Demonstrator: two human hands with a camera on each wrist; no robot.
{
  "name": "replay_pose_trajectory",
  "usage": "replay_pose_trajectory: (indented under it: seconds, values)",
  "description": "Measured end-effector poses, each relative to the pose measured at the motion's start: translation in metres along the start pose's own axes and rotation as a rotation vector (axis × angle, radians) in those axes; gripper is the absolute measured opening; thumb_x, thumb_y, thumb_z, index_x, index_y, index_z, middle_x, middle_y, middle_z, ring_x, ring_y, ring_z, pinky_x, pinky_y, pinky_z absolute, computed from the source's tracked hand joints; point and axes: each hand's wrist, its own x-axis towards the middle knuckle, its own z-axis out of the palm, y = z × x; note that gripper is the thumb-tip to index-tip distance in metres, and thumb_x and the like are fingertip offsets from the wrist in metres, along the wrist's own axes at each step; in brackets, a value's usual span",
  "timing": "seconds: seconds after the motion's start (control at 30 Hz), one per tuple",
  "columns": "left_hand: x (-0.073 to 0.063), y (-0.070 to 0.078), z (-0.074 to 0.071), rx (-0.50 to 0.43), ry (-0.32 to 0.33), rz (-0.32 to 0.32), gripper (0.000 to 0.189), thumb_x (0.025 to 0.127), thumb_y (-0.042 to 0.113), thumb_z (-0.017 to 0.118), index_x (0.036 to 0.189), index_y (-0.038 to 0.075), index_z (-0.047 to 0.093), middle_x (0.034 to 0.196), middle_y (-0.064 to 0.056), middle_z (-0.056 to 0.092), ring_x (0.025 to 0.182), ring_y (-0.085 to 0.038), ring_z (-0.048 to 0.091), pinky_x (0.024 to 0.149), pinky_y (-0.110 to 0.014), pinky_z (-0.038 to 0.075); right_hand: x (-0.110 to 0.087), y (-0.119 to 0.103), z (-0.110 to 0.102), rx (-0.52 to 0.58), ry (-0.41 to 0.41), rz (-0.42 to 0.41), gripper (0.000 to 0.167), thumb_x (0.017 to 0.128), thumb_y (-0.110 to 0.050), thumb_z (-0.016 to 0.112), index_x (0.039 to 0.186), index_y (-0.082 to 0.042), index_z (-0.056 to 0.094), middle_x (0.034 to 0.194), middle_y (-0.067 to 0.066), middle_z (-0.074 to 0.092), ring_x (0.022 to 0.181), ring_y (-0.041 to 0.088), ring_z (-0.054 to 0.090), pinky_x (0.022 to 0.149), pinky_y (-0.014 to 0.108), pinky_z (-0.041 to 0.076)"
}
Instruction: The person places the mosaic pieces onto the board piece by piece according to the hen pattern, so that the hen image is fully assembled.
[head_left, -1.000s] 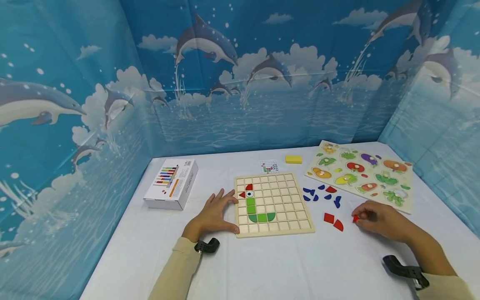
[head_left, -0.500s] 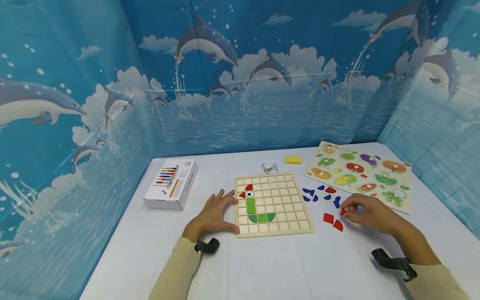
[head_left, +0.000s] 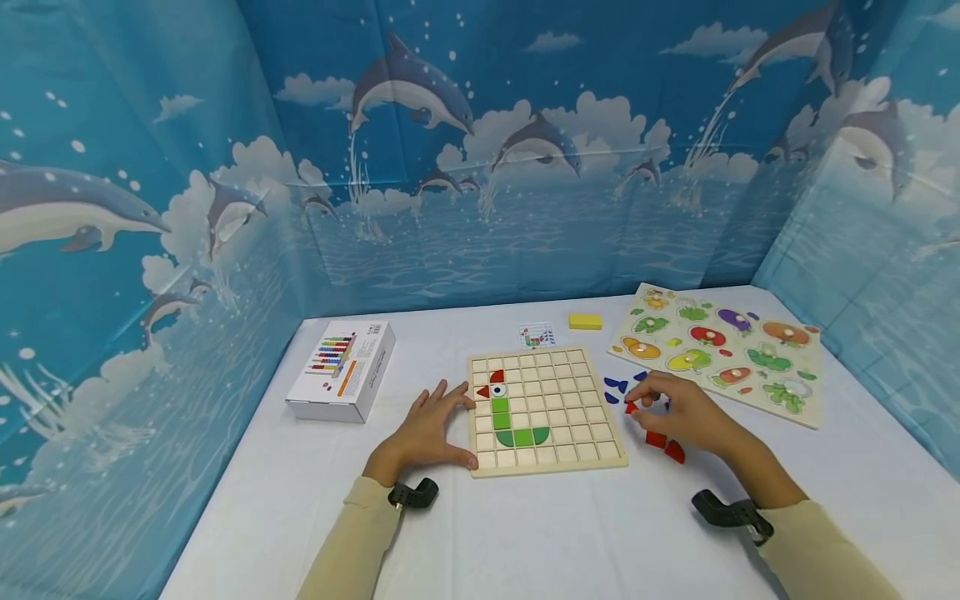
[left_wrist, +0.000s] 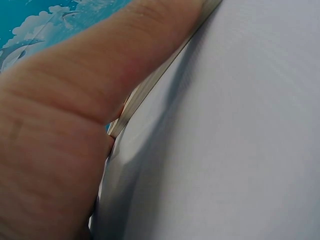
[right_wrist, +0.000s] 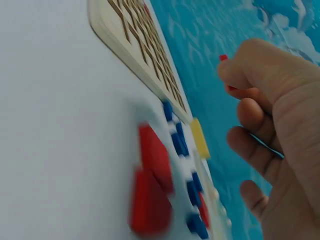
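Note:
A wooden grid board lies on the table with a bird-like figure of green, red and eye pieces in its left columns. My left hand rests against the board's left edge, thumb and fingers spread. In the left wrist view the thumb lies along the board's side. Just right of the board, my right hand pinches a small red piece between thumb and index finger, above the table. Below that hand lie a red square and a red quarter-circle piece. Blue pieces are partly hidden behind it.
Behind the board are a pattern card and a yellow block. A vegetable puzzle board lies at the back right, and a white box stands at the left. A dolphin-print curtain surrounds the table.
My right hand has moved left with the small red piece, from the right of the loose pieces to near the board's right edge. The left hand has stayed at the board.

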Motion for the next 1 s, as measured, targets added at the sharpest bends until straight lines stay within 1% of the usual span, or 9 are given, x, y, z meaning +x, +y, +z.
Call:
replay_pose_trajectory:
  seconds: [0.13,0.23,0.27,0.4,0.53,0.63,0.77,0.87,1.0]
  values:
    - [0.000,0.000,0.000,-0.006,0.000,-0.001,0.091,0.061,0.068,0.086,0.135,0.028,0.052,0.166,0.001,0.024,0.154,-0.029,0.007,0.122,-0.047,0.002,0.016,-0.013,0.020,0.054,-0.005,-0.084,0.029,0.078,0.002,0.082,0.101,-0.011,0.072,0.085,-0.010,0.057,0.083,0.018,0.056,0.072,0.034,0.051]
    - [0.000,0.000,0.000,-0.007,-0.002,0.000,0.091,0.061,0.068,0.086,0.135,0.028,0.052,0.166,0.002,0.023,0.154,-0.028,0.006,0.122,-0.047,0.001,0.026,-0.025,0.033,0.109,-0.041,-0.134,0.028,0.078,0.003,0.082,0.101,-0.010,0.072,0.085,-0.008,0.058,0.082,0.020,0.056,0.070,0.037,0.050]
    - [0.000,-0.001,0.000,-0.006,-0.002,0.001,0.091,0.061,0.069,0.086,0.135,0.028,0.052,0.166,0.002,0.023,0.154,-0.028,0.006,0.122,-0.047,0.001,0.030,-0.030,0.038,0.114,-0.051,-0.145,0.028,0.078,0.002,0.082,0.101,-0.011,0.072,0.084,-0.008,0.059,0.081,0.019,0.056,0.072,0.036,0.049]
    - [0.000,-0.001,-0.001,-0.006,-0.002,0.001,0.091,0.061,0.069,0.086,0.135,0.028,0.052,0.166,0.002,0.023,0.154,-0.028,0.006,0.122,-0.047,0.001,0.041,-0.046,0.057,0.157,-0.069,-0.206,0.027,0.077,0.001,0.083,0.098,-0.013,0.072,0.083,-0.007,0.060,0.080,0.020,0.057,0.069,0.034,0.048]
    - [0.000,-0.001,-0.001,-0.010,-0.005,-0.006,0.092,0.061,0.069,0.086,0.136,0.028,0.052,0.166,0.002,0.023,0.154,-0.028,0.006,0.122,-0.047,0.001,0.047,-0.058,0.076,0.170,-0.104,-0.264,0.025,0.078,-0.005,0.085,0.094,-0.018,0.071,0.083,-0.011,0.061,0.078,0.013,0.057,0.069,0.029,0.047]
    - [0.000,-0.001,-0.001,-0.009,-0.011,-0.014,0.092,0.060,0.071,0.085,0.136,0.030,0.052,0.166,0.003,0.023,0.154,-0.027,0.005,0.122,-0.047,0.001,0.048,-0.066,0.087,0.137,-0.167,-0.262,0.023,0.079,-0.013,0.086,0.092,-0.024,0.070,0.083,-0.016,0.060,0.079,0.006,0.056,0.075,0.031,0.039]
    - [0.000,-0.001,-0.001,-0.010,-0.010,-0.013,0.092,0.060,0.071,0.085,0.135,0.030,0.052,0.166,0.003,0.023,0.154,-0.025,0.005,0.122,-0.045,0.000,0.048,-0.074,0.094,0.106,-0.267,-0.190,0.021,0.081,-0.021,0.086,0.091,-0.029,0.069,0.080,-0.014,0.059,0.080,0.004,0.052,0.076,0.036,0.029]
    - [0.000,-0.001,0.000,-0.014,-0.006,-0.010,0.092,0.060,0.070,0.085,0.135,0.029,0.052,0.166,0.003,0.023,0.154,-0.025,0.005,0.122,-0.045,0.000,0.049,-0.077,0.097,0.082,-0.306,-0.162,0.020,0.082,-0.022,0.085,0.091,-0.029,0.069,0.078,-0.011,0.057,0.076,0.005,0.050,0.074,0.037,0.028]
    - [0.000,-0.001,0.000,-0.015,-0.004,-0.010,0.092,0.060,0.069,0.086,0.135,0.029,0.052,0.166,0.003,0.023,0.154,-0.026,0.005,0.122,-0.046,0.001,0.050,-0.078,0.099,0.049,-0.321,-0.158,0.019,0.083,-0.025,0.084,0.092,-0.030,0.068,0.076,-0.013,0.055,0.073,0.004,0.049,0.072,0.036,0.029]
